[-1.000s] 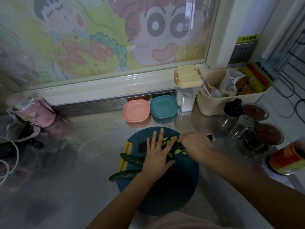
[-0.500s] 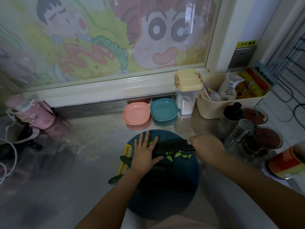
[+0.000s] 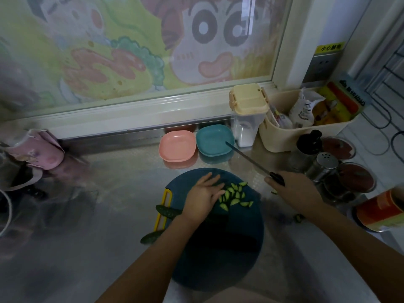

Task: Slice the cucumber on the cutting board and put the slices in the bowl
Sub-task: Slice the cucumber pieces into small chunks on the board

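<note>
A round dark blue cutting board (image 3: pixel 218 254) lies on the steel counter. A pile of pale green cucumber slices (image 3: pixel 235 195) sits on its far part. My left hand (image 3: pixel 203 197) lies flat with straight fingers beside the slices, over uncut cucumber halves (image 3: pixel 168 212). My right hand (image 3: pixel 293 191) grips a black-handled knife (image 3: pixel 247 157), lifted off the board to the right, its blade pointing toward the teal bowl (image 3: pixel 215 139). A pink bowl (image 3: pixel 177 145) stands left of the teal one.
A yellow peeler (image 3: pixel 162 209) lies at the board's left edge. At the right stand a cream basket (image 3: pixel 284 138), a lidded container (image 3: pixel 247 110), shakers and jars (image 3: pixel 323 162), and an orange tin (image 3: pixel 380 211). A pink bag (image 3: pixel 37 147) sits at the left.
My right hand has lifted the knife off the slices and swung it away to the right, blade toward the bowls. My left hand stays on the board beside the slices.
</note>
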